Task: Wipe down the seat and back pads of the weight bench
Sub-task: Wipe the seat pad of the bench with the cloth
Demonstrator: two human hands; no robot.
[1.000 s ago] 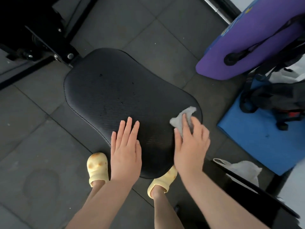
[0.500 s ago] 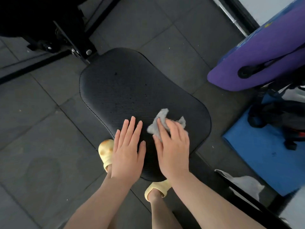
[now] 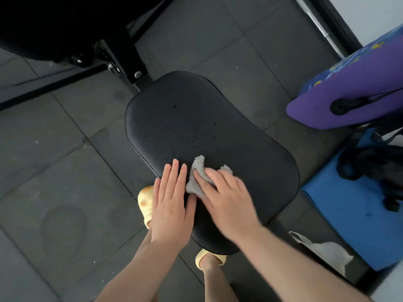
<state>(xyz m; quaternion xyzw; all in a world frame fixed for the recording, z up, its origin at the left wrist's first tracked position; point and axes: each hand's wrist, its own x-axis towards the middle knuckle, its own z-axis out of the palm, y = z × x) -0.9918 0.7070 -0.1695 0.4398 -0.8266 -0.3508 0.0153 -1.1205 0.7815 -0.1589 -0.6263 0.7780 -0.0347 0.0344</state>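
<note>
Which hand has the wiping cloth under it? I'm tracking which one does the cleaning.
The right hand: it presses the grey cloth onto the seat pad. The left hand lies flat and bare beside it.

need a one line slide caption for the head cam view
Right hand presses a grey cloth onto the black seat pad while the left hand rests flat beside it.

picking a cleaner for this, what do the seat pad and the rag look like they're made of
Seat pad: looks like black vinyl or faux leather, semi-matte, with a fine carbon-fibre-style weave texture and a stitched seam round its edge; real leather cannot be ruled out.
Rag, pressed under the right hand: grey, fuzzy and crumpled, probably microfibre or terry cloth.
</note>
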